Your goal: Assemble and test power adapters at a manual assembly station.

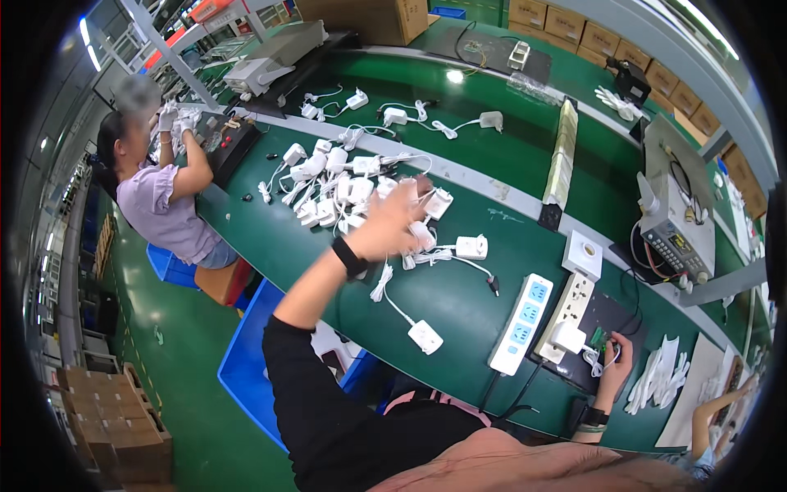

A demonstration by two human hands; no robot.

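My left hand (392, 221), blurred by motion, reaches over the right end of a pile of white power adapters (336, 184) with coiled cords. Its fingers are spread beside a white adapter (439, 203), and I see no firm hold. At the right, my right hand (616, 367) is closed on the white cord (593, 359) of an adapter (567, 337) plugged into a beige power strip (575, 299). The cord's end is hidden by the fingers. A small green circuit board (601, 339) lies next to the fingertips on a black mat (602, 310).
A white power strip with blue sockets (522, 324) lies left of the beige one. Single adapters (425, 337) rest on the green table. White gloves (658, 375) lie right of my hand; a bench instrument (676, 230) stands behind. Another person (168, 193) sits at the left.
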